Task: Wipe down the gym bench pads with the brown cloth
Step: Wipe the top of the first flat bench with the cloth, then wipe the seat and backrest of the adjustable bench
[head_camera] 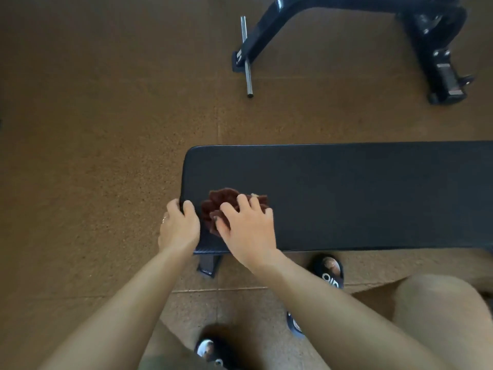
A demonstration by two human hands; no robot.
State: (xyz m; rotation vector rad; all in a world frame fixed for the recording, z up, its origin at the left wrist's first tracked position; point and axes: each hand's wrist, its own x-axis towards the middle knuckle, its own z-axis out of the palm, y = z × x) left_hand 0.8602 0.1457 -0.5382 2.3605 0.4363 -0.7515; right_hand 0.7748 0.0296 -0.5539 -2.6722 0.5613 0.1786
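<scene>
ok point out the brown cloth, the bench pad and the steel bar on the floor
brown cloth [222,200]: head view, on its bunched top, beyond the right hand's fingers
bench pad [360,193]: head view, on the bare black top surface
steel bar [246,57]: head view, midway along the shaft

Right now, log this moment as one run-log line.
left hand: grips bench pad end | right hand: presses bunched brown cloth on pad near that end | rest of pad bare

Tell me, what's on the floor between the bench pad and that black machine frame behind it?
Nothing: in the head view only bare brown floor lies between the bench pad and the machine frame.
</scene>
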